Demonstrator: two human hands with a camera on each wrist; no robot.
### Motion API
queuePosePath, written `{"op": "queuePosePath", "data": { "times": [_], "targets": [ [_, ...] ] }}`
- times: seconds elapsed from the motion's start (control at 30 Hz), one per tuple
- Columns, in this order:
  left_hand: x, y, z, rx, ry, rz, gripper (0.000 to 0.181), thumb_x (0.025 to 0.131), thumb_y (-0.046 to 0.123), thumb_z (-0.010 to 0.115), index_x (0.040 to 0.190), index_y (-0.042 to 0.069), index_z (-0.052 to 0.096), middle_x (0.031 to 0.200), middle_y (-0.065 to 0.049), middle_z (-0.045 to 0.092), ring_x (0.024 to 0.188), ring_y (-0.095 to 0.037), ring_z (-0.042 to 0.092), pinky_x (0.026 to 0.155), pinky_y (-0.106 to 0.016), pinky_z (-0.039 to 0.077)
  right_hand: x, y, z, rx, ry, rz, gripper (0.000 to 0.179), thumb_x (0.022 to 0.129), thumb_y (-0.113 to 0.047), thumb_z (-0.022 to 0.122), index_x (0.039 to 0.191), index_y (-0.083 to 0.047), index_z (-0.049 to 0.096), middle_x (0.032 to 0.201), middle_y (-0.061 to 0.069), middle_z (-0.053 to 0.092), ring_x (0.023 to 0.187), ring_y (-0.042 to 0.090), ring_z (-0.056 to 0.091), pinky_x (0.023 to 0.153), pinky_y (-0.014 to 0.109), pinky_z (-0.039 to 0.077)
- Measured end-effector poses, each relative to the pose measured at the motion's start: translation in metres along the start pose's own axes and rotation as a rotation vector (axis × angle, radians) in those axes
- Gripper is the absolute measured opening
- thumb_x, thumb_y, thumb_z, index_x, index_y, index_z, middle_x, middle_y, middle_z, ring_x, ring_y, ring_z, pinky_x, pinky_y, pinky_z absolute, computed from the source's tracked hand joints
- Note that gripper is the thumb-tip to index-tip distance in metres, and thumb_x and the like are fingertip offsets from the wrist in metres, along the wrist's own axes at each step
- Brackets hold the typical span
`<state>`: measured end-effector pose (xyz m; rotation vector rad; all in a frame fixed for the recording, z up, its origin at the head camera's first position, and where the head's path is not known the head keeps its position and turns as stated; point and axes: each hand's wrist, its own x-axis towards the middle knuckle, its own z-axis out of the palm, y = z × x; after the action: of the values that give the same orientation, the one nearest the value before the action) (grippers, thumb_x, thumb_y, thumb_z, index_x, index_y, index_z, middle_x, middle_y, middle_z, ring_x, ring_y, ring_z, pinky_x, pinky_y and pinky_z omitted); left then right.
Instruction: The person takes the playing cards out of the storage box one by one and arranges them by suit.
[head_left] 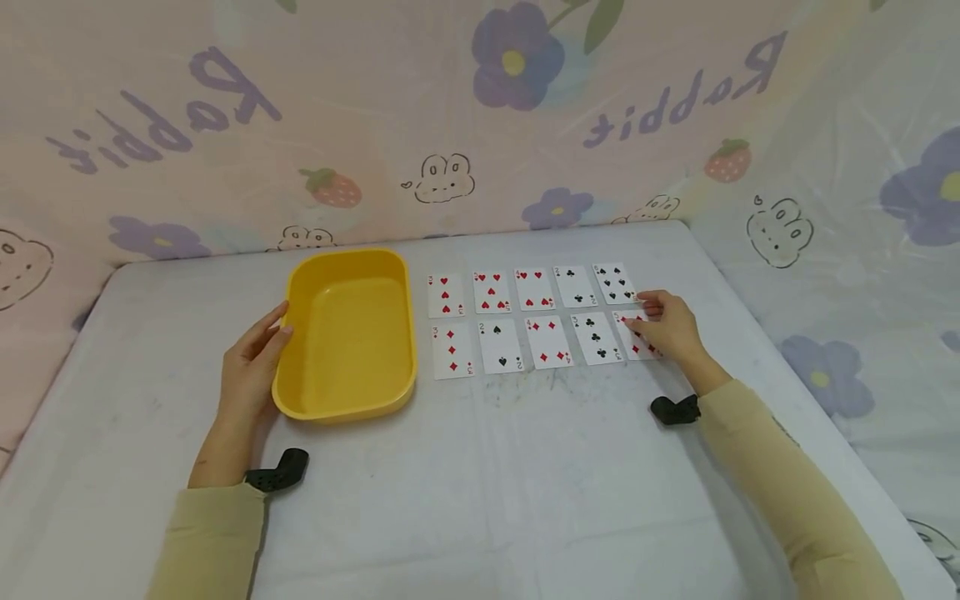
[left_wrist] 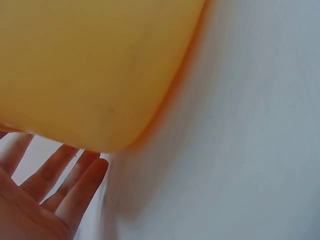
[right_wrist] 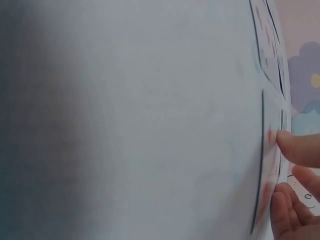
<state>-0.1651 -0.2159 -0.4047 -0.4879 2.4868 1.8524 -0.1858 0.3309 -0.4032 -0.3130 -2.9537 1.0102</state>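
My left hand (head_left: pixel 251 367) is at the left side of a yellow plastic tray (head_left: pixel 345 408), with nothing lying in it. Its fairly straight fingers (left_wrist: pixel 75 190) touch the tray's outer edge in the left wrist view. On the right, my right hand (head_left: pixel 671 329) is over the five of diamonds (head_left: pixel 636 348), thumb on its face. The fingertips (right_wrist: pixel 280 200) touch the far part of that card, which lies flat. Just beyond is the six of spades (head_left: pixel 613 282), close to the index finger; left of the hand lies the three of clubs (head_left: pixel 596 337).
Several more playing cards lie face up in two rows, among them the three of hearts (head_left: pixel 446 296) and three of diamonds (head_left: pixel 452 350). They are on a white-covered table (head_left: pixel 480 500). A printed curtain (head_left: pixel 390 100) rises behind the table and along its right side.
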Motion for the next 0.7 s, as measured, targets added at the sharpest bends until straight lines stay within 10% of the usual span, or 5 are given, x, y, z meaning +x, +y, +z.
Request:
{"op": "queuePosePath", "data": {
  "times": [0.2,0.43,0.7],
  "targets": [
    [-0.002,0.004,-0.005,0.235,0.043,0.166,0.044,0.098,0.041,0.049,0.141,0.032,0.048,0.140,-0.014,0.052,0.114,-0.024,0.051,0.083,-0.012,0.045,-0.001,-0.003,-0.002,0.036,0.011,-0.002,0.052,0.090,-0.011,0.064,0.135,0.007,0.045,0.126,0.029,0.049,0.116,0.042,0.049,0.102,0.052,0.041],
    [-0.011,0.011,-0.011,0.315,0.154,0.352,0.036,0.096,0.030,0.054,0.130,0.019,0.061,0.129,-0.012,0.061,0.093,0.009,0.050,0.080,-0.005,0.047,-0.002,-0.012,-0.002,0.089,0.065,-0.055,0.041,0.093,-0.014,0.058,0.129,0.006,0.052,0.123,0.028,0.054,0.112,0.040,0.053,0.100,0.050,0.044],
    [-0.023,0.044,-0.006,0.558,0.140,0.483,0.035,0.098,0.026,0.052,0.126,0.008,0.063,0.130,-0.018,0.057,0.115,-0.041,0.053,0.087,-0.058,0.047,-0.009,-0.029,0.007,0.054,0.183,-0.248,0.026,0.092,-0.007,0.056,0.115,0.004,0.061,0.113,0.023,0.056,0.102,0.035,0.054,0.085,0.040,0.047]
  ]
}}
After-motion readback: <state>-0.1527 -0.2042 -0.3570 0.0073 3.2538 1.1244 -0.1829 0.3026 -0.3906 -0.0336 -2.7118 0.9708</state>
